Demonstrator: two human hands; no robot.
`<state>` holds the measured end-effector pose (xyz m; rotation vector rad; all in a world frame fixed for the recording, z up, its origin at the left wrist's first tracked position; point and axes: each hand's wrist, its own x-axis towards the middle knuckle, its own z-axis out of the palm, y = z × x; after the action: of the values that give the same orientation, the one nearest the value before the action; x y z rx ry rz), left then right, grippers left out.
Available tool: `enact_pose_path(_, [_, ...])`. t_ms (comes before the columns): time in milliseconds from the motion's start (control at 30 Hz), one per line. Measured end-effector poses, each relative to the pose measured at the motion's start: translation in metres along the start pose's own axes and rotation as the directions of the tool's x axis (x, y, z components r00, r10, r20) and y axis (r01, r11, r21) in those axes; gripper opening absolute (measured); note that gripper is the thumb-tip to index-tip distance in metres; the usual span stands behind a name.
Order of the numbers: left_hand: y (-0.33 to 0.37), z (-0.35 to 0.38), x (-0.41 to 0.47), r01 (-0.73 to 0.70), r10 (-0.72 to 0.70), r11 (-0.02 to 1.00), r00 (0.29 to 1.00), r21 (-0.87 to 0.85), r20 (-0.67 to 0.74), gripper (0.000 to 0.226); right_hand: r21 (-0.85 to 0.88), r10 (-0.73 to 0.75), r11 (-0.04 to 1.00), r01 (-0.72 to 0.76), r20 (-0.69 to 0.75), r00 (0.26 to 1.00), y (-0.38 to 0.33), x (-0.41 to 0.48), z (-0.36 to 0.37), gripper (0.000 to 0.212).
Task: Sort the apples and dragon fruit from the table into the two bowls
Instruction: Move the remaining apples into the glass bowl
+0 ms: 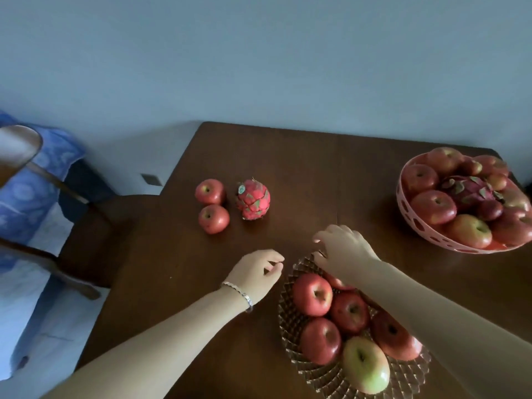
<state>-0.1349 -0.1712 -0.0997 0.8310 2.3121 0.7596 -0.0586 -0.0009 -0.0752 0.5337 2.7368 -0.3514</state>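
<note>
Two red apples (210,191) (214,218) lie on the brown table beside a pink dragon fruit (253,200) that carries a small sticker. A clear ribbed glass bowl (288,286) near me holds several apples, one of them greenish (365,364). A pink perforated bowl (408,214) at the far right holds several apples and a dragon fruit (469,191). My left hand (254,272) hovers just left of the glass bowl, fingers loosely curled, holding nothing. My right hand (342,249) reaches over the glass bowl's far rim with bent fingers near the rim and no fruit in it.
The table (316,168) stands against a blue-grey wall. A dark wooden chair (95,226) is at its left side. A blue patterned cloth (28,182) lies further left. The loose fruit sits about a hand's length beyond my left hand.
</note>
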Motion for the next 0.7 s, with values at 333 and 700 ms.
enact_pose_path(333, [-0.089,-0.142,0.08,0.25,-0.251,0.967,0.906,-0.047,-0.34,0.027,0.338,0.018,0.941,-0.029,0.035,0.999,-0.153,0.12,0.01,0.068])
enact_pose_path(700, [-0.126,-0.125,0.163,0.281,-0.277,0.957,0.959,0.074,-0.063,0.073,0.501,0.199,0.84,-0.207,0.071,0.977,-0.179,0.155,0.048,0.077])
